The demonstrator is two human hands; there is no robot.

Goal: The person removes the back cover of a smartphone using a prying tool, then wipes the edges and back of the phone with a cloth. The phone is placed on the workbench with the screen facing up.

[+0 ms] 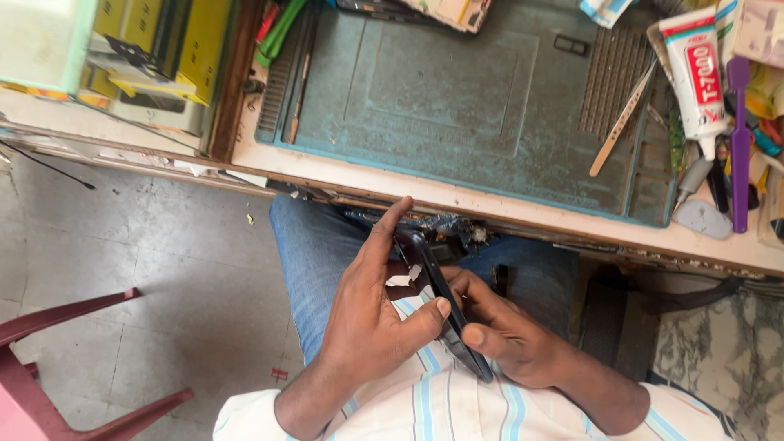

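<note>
**Phone held edge-on over the lap**

Both hands grip a dark phone (445, 306) below the counter (490, 200). The left hand (367, 318) pinches it, forefinger raised; the right hand (502, 331) clasps its lower end. Its face is turned away, unseen.

Both my hands are down over my lap, forearms coming in from the 6 o'clock edge and angling toward each other. My bare left hand (371, 318) is the bigger shape, back of the hand up, index finger stuck out straight toward 12 o'clock while the thumb reaches across toward 3 o'clock and presses in. My bare right hand (506, 339) sits just beside it on the 3 o'clock side, fingers curled tight, thumb tip pointing at 9 o'clock, nearly meeting my left thumb. Both are closed in a pinch.
</note>
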